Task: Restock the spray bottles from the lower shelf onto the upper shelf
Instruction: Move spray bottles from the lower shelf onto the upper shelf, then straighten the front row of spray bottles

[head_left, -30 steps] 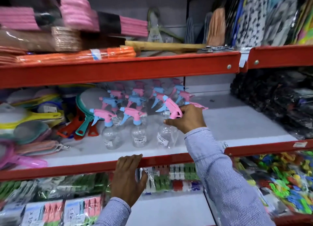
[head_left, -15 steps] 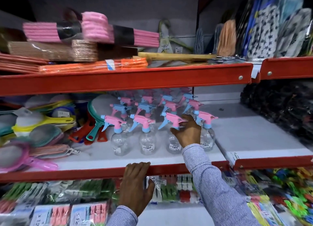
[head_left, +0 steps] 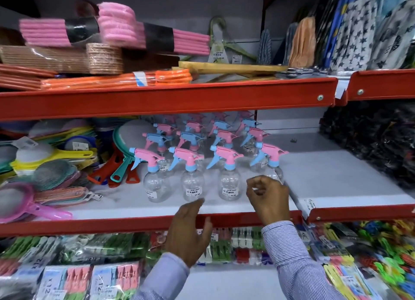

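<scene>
Bottles [head_left: 228, 176] now four abreast on the grey shelf [head_left: 332, 176]; my right hand [head_left: 268, 195], gripping the rightmost bottle [head_left: 270, 162] a second ago, is off it, fingers loosely curled, empty. Left hand [head_left: 190, 230] open at the red shelf edge [head_left: 89, 226]. I judge one placement complete.

The right hand [head_left: 268, 198] has let go of the fourth front-row spray bottle [head_left: 270, 162] and drawn back, fingers loosely curled. The left hand [head_left: 188, 234] has lifted off the red shelf edge [head_left: 112, 225].
</scene>
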### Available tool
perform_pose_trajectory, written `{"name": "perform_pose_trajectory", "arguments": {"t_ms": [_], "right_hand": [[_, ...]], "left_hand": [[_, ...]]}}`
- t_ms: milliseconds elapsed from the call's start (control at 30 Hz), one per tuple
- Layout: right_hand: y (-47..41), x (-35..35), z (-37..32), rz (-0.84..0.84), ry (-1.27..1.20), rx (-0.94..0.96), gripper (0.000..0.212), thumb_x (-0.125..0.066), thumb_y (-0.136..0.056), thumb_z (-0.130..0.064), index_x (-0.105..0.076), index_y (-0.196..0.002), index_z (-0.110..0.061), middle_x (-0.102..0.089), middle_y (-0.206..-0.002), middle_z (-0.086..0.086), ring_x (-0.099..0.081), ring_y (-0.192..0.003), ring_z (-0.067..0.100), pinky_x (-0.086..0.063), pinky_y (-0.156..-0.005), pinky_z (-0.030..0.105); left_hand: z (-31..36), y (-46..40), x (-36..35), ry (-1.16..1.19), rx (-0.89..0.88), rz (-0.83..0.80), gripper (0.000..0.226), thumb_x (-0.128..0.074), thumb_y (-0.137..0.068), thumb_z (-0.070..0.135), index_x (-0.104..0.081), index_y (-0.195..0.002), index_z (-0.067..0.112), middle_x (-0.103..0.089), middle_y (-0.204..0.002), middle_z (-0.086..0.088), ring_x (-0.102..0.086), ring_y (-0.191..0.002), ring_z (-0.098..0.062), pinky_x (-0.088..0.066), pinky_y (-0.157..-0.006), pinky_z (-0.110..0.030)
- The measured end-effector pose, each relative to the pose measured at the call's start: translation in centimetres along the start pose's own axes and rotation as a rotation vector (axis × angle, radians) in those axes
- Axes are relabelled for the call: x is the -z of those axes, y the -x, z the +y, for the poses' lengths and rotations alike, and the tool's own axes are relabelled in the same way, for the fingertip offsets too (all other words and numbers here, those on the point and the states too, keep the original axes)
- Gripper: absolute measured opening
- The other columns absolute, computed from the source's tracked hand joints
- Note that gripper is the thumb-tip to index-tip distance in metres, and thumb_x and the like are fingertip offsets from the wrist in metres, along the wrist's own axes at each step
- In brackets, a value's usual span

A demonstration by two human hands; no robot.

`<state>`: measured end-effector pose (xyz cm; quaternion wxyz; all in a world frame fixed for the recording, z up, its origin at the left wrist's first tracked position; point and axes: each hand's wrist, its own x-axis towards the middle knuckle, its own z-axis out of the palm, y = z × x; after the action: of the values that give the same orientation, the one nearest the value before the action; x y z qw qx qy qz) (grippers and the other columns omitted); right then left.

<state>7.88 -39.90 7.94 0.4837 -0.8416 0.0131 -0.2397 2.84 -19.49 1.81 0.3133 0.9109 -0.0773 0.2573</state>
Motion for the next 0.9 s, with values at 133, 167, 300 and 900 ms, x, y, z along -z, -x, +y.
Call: {"name": "perform_pose_trajectory", "arguments": {"t_ms": [133,167,300,900], "right_hand": [[-1.0,-0.8,2.7,-0.182,0.050,-0.077,0.033,-0.068,-0.080,-0.007,-0.067,-0.113,-0.008,-0.073,-0.110,0.010,-0.070,-0.083,0.019,-0.054,-0.091,0.030],[-1.3,-1.1,3.0,-0.234,0.060,-0.071,0.040,-0.068,-0.082,-0.009,-0.063,-0.121,-0.007,-0.070,-0.118,0.011,-0.070,-0.092,0.022,-0.052,-0.093,0.029],[-2.3,-1.8,3.3,-0.343,0.038,-0.033,0.049,-0.065,-0.086,-0.012,-0.052,-0.133,-0.006,-0.060,-0.133,0.011,-0.067,-0.106,0.025,-0.051,-0.097,0.037],[-2.5,-2.2,4.1,-0.274,-0.054,-0.040,0.040,-0.068,-0.084,-0.011,-0.061,-0.123,-0.009,-0.067,-0.123,0.008,-0.069,-0.099,0.020,-0.051,-0.094,0.028]], "left_hand": [[3.1,-3.7,-2.3,0.171,0.131,-0.097,0.063,-0.054,-0.082,0.038,-0.047,-0.138,0.010,-0.056,-0.138,-0.009,-0.054,-0.125,-0.025,-0.044,-0.106,-0.039],[3.7,-4.5,-2.8,0.182,0.164,-0.116,0.064,-0.056,-0.083,0.035,-0.043,-0.140,0.007,-0.055,-0.139,-0.012,-0.054,-0.125,-0.027,-0.044,-0.105,-0.041],[4.2,-6.8,-4.6,0.186,0.231,-0.131,0.047,-0.054,-0.085,0.027,-0.050,-0.129,0.008,-0.069,-0.114,-0.012,-0.066,-0.102,-0.027,-0.054,-0.085,-0.034],[3.5,-7.5,-6.7,0.196,0.213,-0.036,0.034,-0.059,-0.088,0.025,-0.059,-0.122,0.019,-0.075,-0.104,0.001,-0.071,-0.090,-0.011,-0.052,-0.081,-0.021]]}}
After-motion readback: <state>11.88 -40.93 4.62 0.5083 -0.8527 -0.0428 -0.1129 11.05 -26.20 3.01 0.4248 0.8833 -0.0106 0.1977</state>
